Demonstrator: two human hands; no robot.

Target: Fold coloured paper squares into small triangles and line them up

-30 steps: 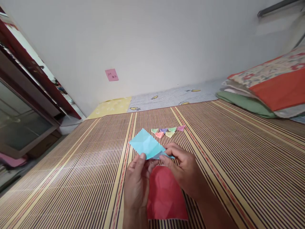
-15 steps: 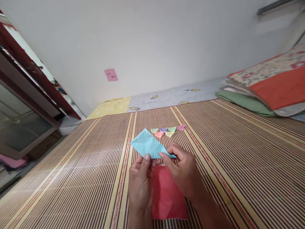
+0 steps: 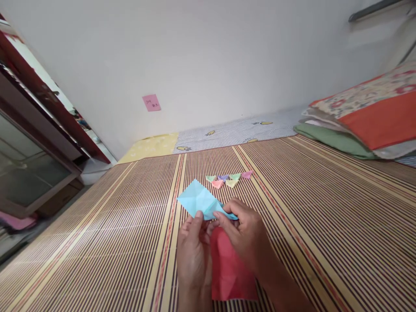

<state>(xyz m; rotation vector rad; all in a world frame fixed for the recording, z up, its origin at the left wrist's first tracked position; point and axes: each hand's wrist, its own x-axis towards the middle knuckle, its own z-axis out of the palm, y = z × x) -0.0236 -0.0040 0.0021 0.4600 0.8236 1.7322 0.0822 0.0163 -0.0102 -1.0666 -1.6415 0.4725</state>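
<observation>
A light blue sheet of origami paper (image 3: 197,197), creased and partly folded, is held up above the mat between both hands. My left hand (image 3: 194,255) pinches its lower edge, thumb on the face toward me and fingers behind. At the folded right end, my right hand (image 3: 245,229) grips the paper between thumb and fingers. Below and partly behind my hands lies a red sheet of paper (image 3: 232,273), its upper part hidden. Beyond the blue paper, several small folded paper triangles (image 3: 232,183) in green, purple, pink, orange and yellow sit in two rows.
A striped bamboo mat (image 3: 308,208) covers the bed. Folded bedding (image 3: 377,125) is piled at the far right. Patterned cloth (image 3: 224,130) runs along the white wall, which bears a pink note (image 3: 151,102). A dark-framed glass panel (image 3: 29,160) stands at the left.
Both hands have lowered slightly with the blue paper. My right hand has shifted a little left, and the paper's right end looks more folded in.
</observation>
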